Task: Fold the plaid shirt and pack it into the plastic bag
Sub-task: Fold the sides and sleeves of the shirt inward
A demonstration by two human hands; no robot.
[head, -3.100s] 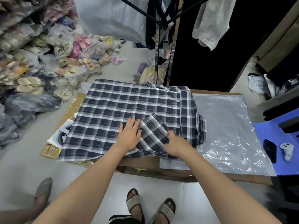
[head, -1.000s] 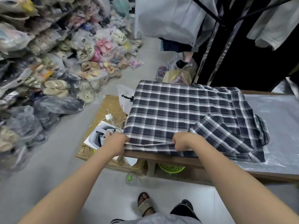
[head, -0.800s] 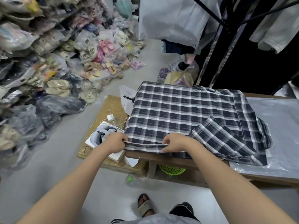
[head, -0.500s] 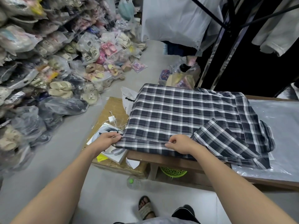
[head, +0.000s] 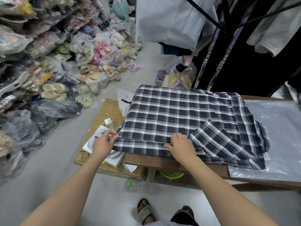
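The dark plaid shirt (head: 179, 115) lies spread on a wooden table (head: 162, 162), one sleeve folded diagonally across its near right part. My left hand (head: 104, 142) pinches the shirt's near left hem corner, past the table's left end. My right hand (head: 180, 145) grips the same hem near its middle. A clear plastic bag (head: 276, 128) lies flat on the table to the right, and the shirt's right edge overlaps it.
A cardboard box (head: 110, 115) with a white package (head: 104, 154) and a charger sits left of the table. Bagged sandals (head: 53, 66) pile along the left. A bottle (head: 135, 186) lies on the floor by my feet. Clothes hang on a rack (head: 219, 22) behind.
Both hands moved from the folded sleeve to the shirt's near hem. Over the last second my left hand slid outward to the left corner, pulling the hem taut.
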